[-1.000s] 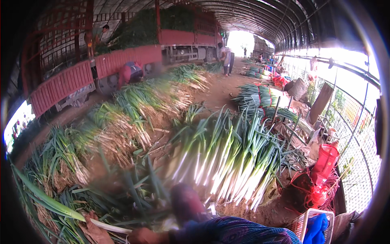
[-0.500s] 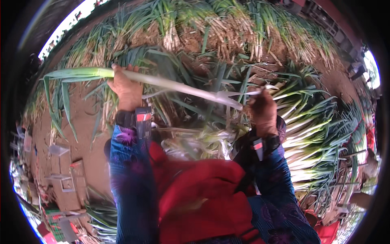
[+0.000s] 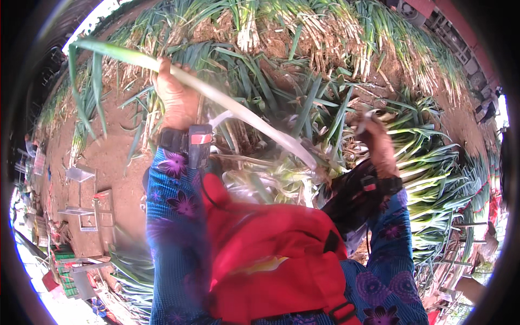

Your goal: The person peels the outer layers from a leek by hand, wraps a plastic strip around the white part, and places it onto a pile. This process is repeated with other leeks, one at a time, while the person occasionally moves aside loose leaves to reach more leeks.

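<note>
My left hand (image 3: 177, 97) is closed round a long green onion (image 3: 233, 105) where its white shank meets the green leaves. The onion slants down to the right, its root end (image 3: 320, 172) above a heap of pale peelings (image 3: 265, 181). Two green leaves hang down at its far left end. A loose pale strip dangles below the shank near my left wrist. My right hand (image 3: 379, 146) is apart from the onion, further right, its fingers curled and partly blurred. A small whitish bit shows at its fingertips; I cannot tell what it is.
Rows of unpeeled green onions (image 3: 303, 32) lie on the brown soil at the back. On the right is a pile of clean white-shanked onions (image 3: 428, 179). A small metal-and-wood stand (image 3: 81, 174) and a green crate (image 3: 66, 271) are on the left. A red bag (image 3: 276, 244) covers my front.
My right hand has moved away to the right from the onion's root end. The onion has tilted, leafy end up and root end lower. A pale strip no longer stretches to my right hand.
</note>
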### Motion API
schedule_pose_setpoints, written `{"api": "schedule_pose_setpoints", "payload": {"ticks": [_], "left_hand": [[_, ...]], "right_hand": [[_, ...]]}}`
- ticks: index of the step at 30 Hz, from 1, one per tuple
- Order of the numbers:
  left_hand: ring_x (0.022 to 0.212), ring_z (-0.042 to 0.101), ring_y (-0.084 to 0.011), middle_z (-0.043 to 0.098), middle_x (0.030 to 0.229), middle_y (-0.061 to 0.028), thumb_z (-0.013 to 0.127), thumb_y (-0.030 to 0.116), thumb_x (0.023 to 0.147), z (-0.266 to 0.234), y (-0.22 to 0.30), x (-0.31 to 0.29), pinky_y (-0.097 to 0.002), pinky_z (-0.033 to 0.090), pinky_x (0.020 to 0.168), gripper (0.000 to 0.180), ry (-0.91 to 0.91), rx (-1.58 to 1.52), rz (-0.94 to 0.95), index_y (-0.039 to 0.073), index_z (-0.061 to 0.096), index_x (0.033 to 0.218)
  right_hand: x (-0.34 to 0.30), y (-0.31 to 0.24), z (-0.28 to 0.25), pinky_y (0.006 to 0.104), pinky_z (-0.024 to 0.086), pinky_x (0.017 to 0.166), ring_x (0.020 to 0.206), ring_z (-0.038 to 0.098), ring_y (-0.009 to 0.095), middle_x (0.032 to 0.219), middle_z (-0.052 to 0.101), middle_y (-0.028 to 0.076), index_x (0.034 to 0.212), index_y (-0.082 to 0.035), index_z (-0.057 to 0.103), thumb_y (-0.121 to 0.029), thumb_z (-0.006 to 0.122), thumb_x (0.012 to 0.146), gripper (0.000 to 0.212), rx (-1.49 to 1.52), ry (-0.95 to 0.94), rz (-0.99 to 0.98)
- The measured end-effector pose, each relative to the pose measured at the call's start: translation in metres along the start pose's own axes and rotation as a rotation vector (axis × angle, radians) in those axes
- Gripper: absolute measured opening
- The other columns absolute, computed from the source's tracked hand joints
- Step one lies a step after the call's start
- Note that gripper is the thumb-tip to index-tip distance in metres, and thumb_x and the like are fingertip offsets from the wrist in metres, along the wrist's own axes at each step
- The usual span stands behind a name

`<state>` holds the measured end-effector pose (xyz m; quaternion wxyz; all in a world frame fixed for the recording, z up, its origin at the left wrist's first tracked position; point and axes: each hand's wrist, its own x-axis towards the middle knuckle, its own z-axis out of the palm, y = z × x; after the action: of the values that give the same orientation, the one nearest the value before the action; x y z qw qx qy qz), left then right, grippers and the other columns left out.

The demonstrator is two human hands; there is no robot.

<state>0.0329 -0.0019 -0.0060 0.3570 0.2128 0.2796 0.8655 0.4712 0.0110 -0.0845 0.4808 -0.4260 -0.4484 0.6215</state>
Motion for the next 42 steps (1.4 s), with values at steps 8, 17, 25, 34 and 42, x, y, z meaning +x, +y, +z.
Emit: {"api": "schedule_pose_setpoints", "payload": {"ticks": [8, 17, 25, 34, 42], "left_hand": [[0.068, 0.043, -0.0183, 0.046, 0.074, -0.0037, 0.057, 0.03, 0.091, 0.031, 0.008, -0.004, -0.0332, 0.037, 0.062, 0.026, -0.151, -0.061, -0.096, 0.005, 0.049, 0.087], [0.07, 0.042, -0.0189, 0.046, 0.075, -0.0045, 0.057, 0.035, 0.09, 0.028, 0.016, -0.008, -0.0322, 0.035, 0.064, 0.033, -0.256, -0.118, -0.148, 0.002, 0.052, 0.09], [0.072, 0.041, -0.0183, 0.046, 0.08, -0.0049, 0.056, 0.035, 0.091, 0.019, 0.014, -0.013, -0.0311, 0.035, 0.065, 0.036, -0.467, -0.255, -0.249, 0.0, 0.052, 0.099], [0.072, 0.04, -0.0149, 0.044, 0.082, -0.005, 0.06, 0.028, 0.09, 0.021, 0.009, -0.016, -0.0291, 0.036, 0.065, 0.038, -0.697, -0.565, -0.417, -0.004, 0.049, 0.108], [0.066, 0.037, -0.0131, 0.04, 0.078, -0.003, 0.063, 0.017, 0.082, 0.009, 0.037, 0.006, -0.0276, 0.034, 0.06, 0.038, -0.835, -0.63, -0.39, -0.005, 0.047, 0.108]], "right_hand": [[-0.021, 0.008, 0.111, 0.0273, 0.048, 0.079, 0.088, 0.059, 0.012, 0.099, 0.065, 0.007, 0.115, -0.001, 0.06, -0.016, 0.063, 0.085, 0.033, -0.63, -0.745, 0.011], [-0.031, 0.016, 0.125, 0.0275, 0.048, 0.069, 0.076, 0.058, 0.011, 0.083, 0.064, 0.01, 0.105, 0.003, 0.06, -0.007, 0.056, 0.079, 0.027, -0.794, -0.762, -0.177], [-0.044, 0.034, 0.131, 0.0245, 0.044, 0.062, 0.068, 0.054, 0.007, 0.076, 0.058, -0.001, 0.095, 0.002, 0.062, -0.007, 0.052, 0.077, 0.022, -0.539, -0.723, 0.178], [-0.061, 0.094, 0.118, 0.0233, 0.043, 0.062, 0.067, 0.053, 0.008, 0.08, 0.06, -0.001, 0.094, -0.003, 0.062, -0.012, 0.052, 0.082, 0.018, -0.055, -0.655, 0.465], [-0.06, 0.106, 0.128, 0.0413, 0.047, 0.086, 0.091, 0.058, 0.026, 0.105, 0.058, 0.011, 0.11, 0.0, 0.052, -0.018, 0.049, 0.085, 0.03, 0.656, -0.323, 0.66]]}}
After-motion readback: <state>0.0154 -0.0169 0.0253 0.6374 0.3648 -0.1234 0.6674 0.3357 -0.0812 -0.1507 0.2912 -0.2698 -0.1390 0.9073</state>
